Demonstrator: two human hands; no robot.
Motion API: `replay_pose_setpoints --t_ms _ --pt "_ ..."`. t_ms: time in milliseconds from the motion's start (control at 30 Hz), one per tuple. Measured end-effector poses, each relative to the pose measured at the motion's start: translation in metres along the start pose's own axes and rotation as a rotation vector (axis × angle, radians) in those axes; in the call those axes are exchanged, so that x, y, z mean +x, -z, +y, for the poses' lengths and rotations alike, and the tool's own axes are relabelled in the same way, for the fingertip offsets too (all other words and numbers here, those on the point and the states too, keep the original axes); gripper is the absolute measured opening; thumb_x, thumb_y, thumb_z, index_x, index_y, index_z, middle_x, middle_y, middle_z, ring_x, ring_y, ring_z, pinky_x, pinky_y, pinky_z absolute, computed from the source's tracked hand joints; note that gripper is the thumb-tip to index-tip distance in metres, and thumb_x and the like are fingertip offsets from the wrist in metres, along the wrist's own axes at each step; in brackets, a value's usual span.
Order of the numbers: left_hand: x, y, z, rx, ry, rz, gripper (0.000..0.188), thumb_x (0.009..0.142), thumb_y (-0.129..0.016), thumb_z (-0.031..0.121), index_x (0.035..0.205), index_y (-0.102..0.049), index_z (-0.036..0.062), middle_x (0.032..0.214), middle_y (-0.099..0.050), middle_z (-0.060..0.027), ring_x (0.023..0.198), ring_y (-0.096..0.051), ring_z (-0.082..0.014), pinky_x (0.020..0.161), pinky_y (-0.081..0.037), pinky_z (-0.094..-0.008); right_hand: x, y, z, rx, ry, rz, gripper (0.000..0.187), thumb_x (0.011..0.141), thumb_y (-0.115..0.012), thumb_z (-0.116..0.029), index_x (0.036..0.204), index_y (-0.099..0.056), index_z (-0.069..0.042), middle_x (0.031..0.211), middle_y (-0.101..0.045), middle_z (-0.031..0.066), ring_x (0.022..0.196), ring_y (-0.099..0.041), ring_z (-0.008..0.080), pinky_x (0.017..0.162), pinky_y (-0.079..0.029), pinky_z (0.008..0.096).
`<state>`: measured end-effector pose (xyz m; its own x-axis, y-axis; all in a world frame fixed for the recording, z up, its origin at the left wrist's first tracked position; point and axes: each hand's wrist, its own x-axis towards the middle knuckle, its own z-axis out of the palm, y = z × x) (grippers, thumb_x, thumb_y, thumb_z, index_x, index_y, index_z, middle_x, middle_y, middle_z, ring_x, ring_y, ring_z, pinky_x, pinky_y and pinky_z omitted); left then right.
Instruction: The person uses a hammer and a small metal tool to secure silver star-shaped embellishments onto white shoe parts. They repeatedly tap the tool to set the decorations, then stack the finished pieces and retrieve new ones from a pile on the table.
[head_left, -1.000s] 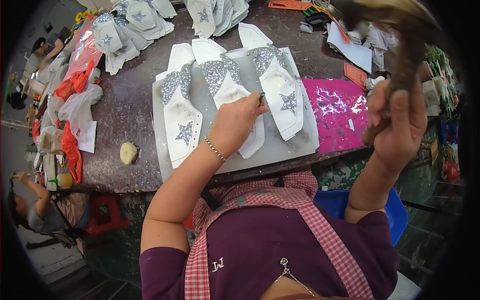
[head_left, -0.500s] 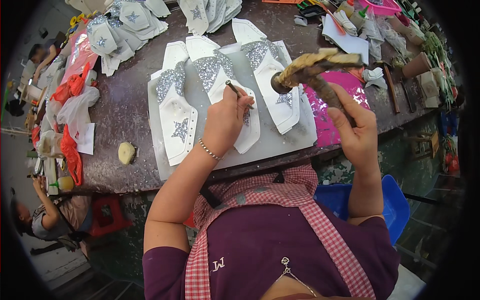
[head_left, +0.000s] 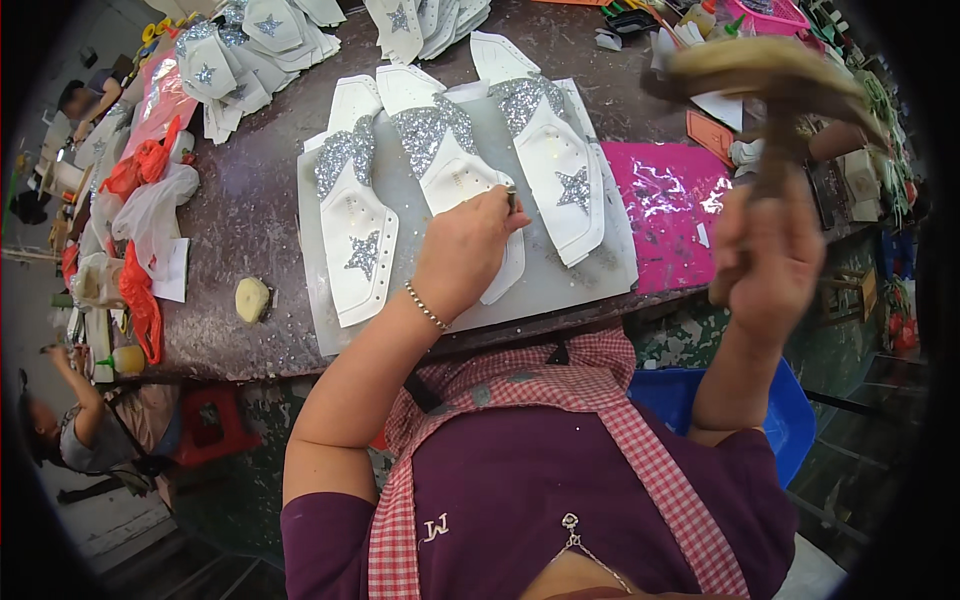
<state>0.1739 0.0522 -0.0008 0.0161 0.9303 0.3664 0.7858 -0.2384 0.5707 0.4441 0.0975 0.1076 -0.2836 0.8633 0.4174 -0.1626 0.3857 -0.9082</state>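
Three white shoe-upper pieces with silver glitter panels lie side by side on a pale board (head_left: 420, 318). The left piece (head_left: 350, 215) and the right piece (head_left: 555, 160) each show a glitter star. Over the lower part of the middle piece (head_left: 430, 130), my left hand (head_left: 465, 240) is closed round a slim metal punch (head_left: 511, 194), which stands near that piece's right edge. The punch's lower end is hidden by my fingers. My right hand (head_left: 768, 265) grips a hammer (head_left: 775, 75), raised to the right of the board and smeared by motion.
Stacks of similar white pieces (head_left: 265, 60) lie at the far left and far middle. A pink sheet (head_left: 665, 215) is right of the board. A pale round lump (head_left: 252, 299) sits at left, by plastic bags (head_left: 160, 205). Another person (head_left: 90, 420) is at the far left.
My right hand has swung the hammer up and to the right. My left hand has shifted slightly right with the punch, along the middle piece.
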Motion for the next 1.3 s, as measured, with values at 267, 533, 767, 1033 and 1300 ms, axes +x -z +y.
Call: replay_pose_setpoints --t_ms 267,533,767,1033,1300 --pt "-0.003 0.002 0.010 0.151 -0.089 -0.009 0.016 0.092 -0.066 0.016 0.092 -0.054 0.0053 0.077 -0.067 -0.0115 0.068 -0.067 -0.0305 0.057 -0.050 -0.0404 -0.007 -0.029 0.012 -0.761 0.145 -0.284 0.041 0.090 -0.064 -0.007 0.129 -0.058 0.003 0.094 -0.068 0.0107 0.071 -0.063 0.0181 0.069 -0.052 0.0276" --pt "-0.015 0.003 0.003 -0.238 0.210 0.027 0.012 0.096 -0.062 0.013 0.097 -0.058 0.0021 0.083 -0.073 -0.0117 0.075 -0.073 -0.0226 0.064 -0.055 -0.0321 -0.017 -0.007 0.012 -0.511 -0.103 -0.162 0.039 0.095 -0.062 -0.006 0.132 -0.057 0.005 0.111 -0.071 0.0135 0.098 -0.064 0.0122 0.086 -0.049 0.0254" --pt "-0.015 0.002 0.005 -0.148 0.130 0.009 0.013 0.095 -0.064 0.013 0.095 -0.062 0.0006 0.081 -0.072 -0.0130 0.075 -0.073 -0.0237 0.065 -0.055 -0.0328 -0.020 -0.007 0.015 -0.443 -0.138 -0.120 0.040 0.095 -0.063 -0.007 0.133 -0.056 0.006 0.114 -0.070 0.0139 0.101 -0.063 0.0129 0.090 -0.047 0.0257" --pt "-0.012 0.005 0.007 -0.187 0.191 -0.019 0.014 0.093 -0.066 0.014 0.095 -0.062 0.0011 0.080 -0.070 -0.0159 0.073 -0.072 -0.0268 0.065 -0.054 -0.0338 -0.013 -0.012 0.006 -0.288 -0.103 -0.075 0.042 0.094 -0.065 -0.006 0.133 -0.056 0.007 0.116 -0.068 0.0104 0.102 -0.060 0.0109 0.091 -0.046 0.0236" --pt "-0.010 0.009 0.009 -0.033 -0.042 -0.055 0.016 0.087 -0.070 0.014 0.092 -0.060 0.0027 0.081 -0.069 -0.0113 0.073 -0.068 -0.0317 0.062 -0.053 -0.0363 0.002 -0.013 -0.022 0.117 0.302 0.005 0.050 0.104 -0.046 -0.024 0.144 -0.037 0.005 0.077 -0.055 0.0074 0.055 -0.047 0.0093 0.044 -0.040 0.0227"
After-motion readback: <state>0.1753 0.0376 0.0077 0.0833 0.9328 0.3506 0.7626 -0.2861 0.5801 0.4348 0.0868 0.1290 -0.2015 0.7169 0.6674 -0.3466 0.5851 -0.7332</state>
